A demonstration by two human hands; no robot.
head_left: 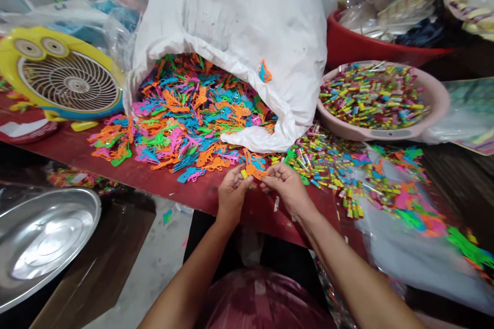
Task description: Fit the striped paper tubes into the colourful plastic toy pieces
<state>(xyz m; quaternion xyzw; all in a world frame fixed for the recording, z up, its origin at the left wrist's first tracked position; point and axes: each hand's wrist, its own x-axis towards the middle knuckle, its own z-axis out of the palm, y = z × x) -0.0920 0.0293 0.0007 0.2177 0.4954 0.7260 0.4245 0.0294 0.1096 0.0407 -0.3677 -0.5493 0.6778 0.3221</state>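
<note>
Close together at the table's front edge, both my hands are closed in pinches. My left hand (233,190) grips a small yellow-ended tube (244,174), mostly covered by the fingers. Between the fingertips of my right hand (285,185) is the grip of a flat orange plastic toy gun (255,171), its other end pointing away and towards the left. Just beyond my hands lies a heap of orange, blue, green and pink toy guns (181,139), spilling from the mouth of a big white sack (239,15). Small yellow, red and blue tubes (320,157) are strewn right of my right hand.
A pink basin (438,100) full of similar tubes stands at the right, before a red tub (347,41). More toy guns lie on clear plastic bags (386,236). At the left are a yellow fan (77,82) and, lower, a metal basin (50,252). The red tabletop (154,180) ends near my lap.
</note>
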